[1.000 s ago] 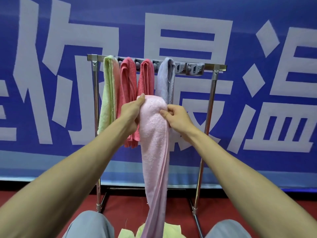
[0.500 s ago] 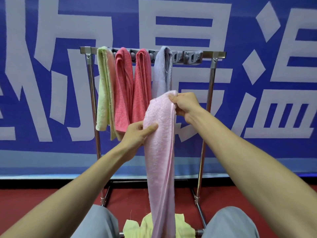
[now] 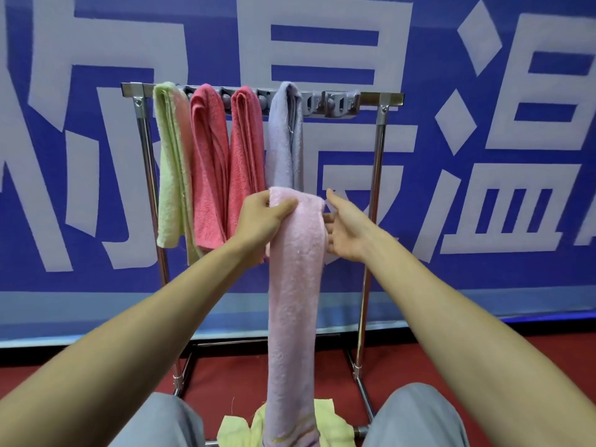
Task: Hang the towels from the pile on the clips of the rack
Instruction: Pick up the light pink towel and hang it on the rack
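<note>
One big blue wall (image 3: pixel 483 279) with huge white shapes fills the back, and in front of it we see the shiny metal rack (image 3: pixel 387 99). Four towels hang from its top bar, side by side: the green towel (image 3: pixel 169 162) at the left, then the first red towel (image 3: pixel 208 162), the second red towel (image 3: pixel 246 150) and the grey towel (image 3: pixel 285 140). The long pink towel (image 3: pixel 295 285) is not on the rack yet. It hangs straight down in front of the rack, between the person's two arms. Its bottom end reaches the yellow pile (image 3: pixel 332 424) on the floor between the knees. The left hand (image 3: pixel 258 221) grips the top of the pink towel, with the thumb across the front. The right hand (image 3: pixel 346 227) is spread, with its fingers straight, just beside the towel's right edge. We cannot tell if the fingertips touch it. Half a second ago it was the other way round: the right hand pinched the top up high, and the left hand sat lower on the side. So the towel has gone over to the left hand, and its top is lower now, in front of the bottom part of the grey towel. We think the person is getting a better hold before lifting it. The smallest things are the free clips (image 3: pixel 338 103) on the bar, just right of the grey towel. We think the pink towel goes there next. The pile still has towels, so the job is not done.
</note>
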`<state>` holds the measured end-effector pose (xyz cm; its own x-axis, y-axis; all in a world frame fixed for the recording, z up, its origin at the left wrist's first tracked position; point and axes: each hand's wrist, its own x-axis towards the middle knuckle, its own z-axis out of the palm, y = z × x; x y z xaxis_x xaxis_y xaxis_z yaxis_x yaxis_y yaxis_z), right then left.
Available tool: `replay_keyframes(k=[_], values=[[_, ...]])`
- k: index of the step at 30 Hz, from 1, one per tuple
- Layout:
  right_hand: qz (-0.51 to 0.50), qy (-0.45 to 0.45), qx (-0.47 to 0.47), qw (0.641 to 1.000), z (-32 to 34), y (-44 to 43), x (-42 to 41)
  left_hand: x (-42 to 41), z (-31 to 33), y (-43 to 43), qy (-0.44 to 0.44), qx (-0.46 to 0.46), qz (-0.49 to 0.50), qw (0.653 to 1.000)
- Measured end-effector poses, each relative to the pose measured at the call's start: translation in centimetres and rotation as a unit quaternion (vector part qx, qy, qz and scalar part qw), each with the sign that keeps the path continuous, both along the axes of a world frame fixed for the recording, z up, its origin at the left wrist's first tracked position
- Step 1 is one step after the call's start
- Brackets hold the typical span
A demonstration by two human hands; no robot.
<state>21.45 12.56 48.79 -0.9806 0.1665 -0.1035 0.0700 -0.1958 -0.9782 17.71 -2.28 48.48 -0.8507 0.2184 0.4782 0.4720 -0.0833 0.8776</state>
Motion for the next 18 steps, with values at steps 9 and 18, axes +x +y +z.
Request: replay_keyframes(k=[9, 18], values=[[0.033, 0.101, 0.196, 0.975, -0.7, -0.5, 1.6, -3.3, 2.4, -0.8, -0.089, 0.007, 0.142, 0.986], [-0.096, 0.169, 0.1, 0.976, 1.5, -2.0, 0.8, -2.2, 1.9, -2.1, -0.211, 0.038, 0.005, 0.977]])
